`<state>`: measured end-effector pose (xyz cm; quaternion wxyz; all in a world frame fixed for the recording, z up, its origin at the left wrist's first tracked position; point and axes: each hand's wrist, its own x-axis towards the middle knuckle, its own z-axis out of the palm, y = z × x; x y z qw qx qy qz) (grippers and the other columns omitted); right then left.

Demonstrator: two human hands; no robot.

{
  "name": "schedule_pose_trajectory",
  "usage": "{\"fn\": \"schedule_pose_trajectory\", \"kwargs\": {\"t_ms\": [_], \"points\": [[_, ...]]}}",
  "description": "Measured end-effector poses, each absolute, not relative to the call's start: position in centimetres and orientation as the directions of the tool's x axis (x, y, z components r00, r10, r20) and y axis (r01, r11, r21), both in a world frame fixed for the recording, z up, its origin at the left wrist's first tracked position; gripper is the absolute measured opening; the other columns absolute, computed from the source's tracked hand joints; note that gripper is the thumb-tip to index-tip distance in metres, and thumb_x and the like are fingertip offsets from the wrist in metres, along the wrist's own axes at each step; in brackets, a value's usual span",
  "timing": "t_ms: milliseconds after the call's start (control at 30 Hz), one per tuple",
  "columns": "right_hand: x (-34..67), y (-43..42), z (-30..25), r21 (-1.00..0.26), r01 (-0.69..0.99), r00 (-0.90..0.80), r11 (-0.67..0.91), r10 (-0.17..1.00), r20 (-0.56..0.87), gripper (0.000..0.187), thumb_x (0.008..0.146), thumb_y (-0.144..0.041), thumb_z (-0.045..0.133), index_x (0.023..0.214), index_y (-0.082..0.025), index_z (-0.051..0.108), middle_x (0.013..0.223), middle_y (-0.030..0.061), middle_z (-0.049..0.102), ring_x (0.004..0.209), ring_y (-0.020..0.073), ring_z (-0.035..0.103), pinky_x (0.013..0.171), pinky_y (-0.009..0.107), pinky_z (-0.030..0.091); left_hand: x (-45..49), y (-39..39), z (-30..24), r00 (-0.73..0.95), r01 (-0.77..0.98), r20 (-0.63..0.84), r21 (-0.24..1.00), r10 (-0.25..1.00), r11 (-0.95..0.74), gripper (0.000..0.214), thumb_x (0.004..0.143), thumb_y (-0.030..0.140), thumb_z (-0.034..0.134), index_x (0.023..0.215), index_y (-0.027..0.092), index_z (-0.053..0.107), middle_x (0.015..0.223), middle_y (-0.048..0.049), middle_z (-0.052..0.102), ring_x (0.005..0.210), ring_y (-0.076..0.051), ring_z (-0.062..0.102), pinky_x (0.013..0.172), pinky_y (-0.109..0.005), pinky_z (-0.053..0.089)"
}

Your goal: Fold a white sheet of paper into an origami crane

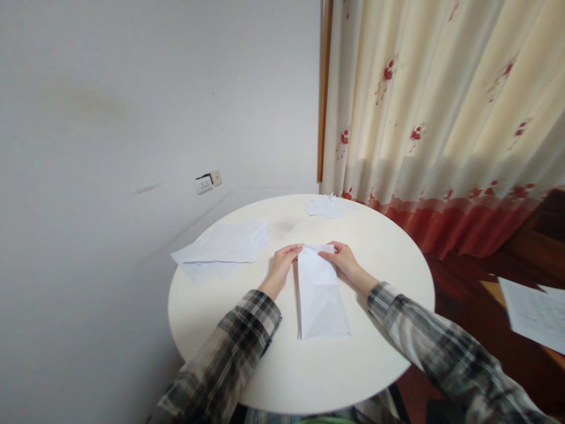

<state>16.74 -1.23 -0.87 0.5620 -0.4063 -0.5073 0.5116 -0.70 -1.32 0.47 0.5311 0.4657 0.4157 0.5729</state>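
A folded white sheet of paper (321, 300) lies lengthwise in front of me, its near end closest to my body and its far end between my hands. My left hand (283, 264) pinches the far left corner, thumb on top. At the far right corner, my right hand (346, 259) grips the same paper with its thumb laid over the top face. Faint crease lines run across the sheet's lower half. The fingers beneath the paper are partly hidden.
The round white table (282, 377) stands against the wall. Loose white sheets (229, 242) overlap at its left, partly past the edge. Paper scraps (329, 206) lie at the far side. A wall socket (203, 185), a flowered curtain (432, 118) and more papers (536, 312) at right surround it.
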Motion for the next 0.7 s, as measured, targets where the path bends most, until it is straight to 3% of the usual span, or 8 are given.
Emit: {"fn": "schedule_pose_trajectory", "kwargs": {"t_ms": [700], "points": [[16.7, -1.26, -0.87, -0.975, -0.17, -0.048, 0.14, 0.988, 0.15, 0.035, 0.047, -0.035, 0.076, 0.069, -0.015, 0.058, 0.06, -0.0001, 0.061, 0.051, 0.012, 0.054, 0.05, 0.024, 0.039, -0.68, -1.62, 0.71, 0.002, -0.195, 0.09, 0.977, 0.996, -0.087, 0.029, 0.057, 0.027, 0.072, 0.082, 0.012, 0.069, 0.084, -0.0087, 0.069, 0.071, -0.015, 0.059, 0.067, -0.025, 0.044]]}}
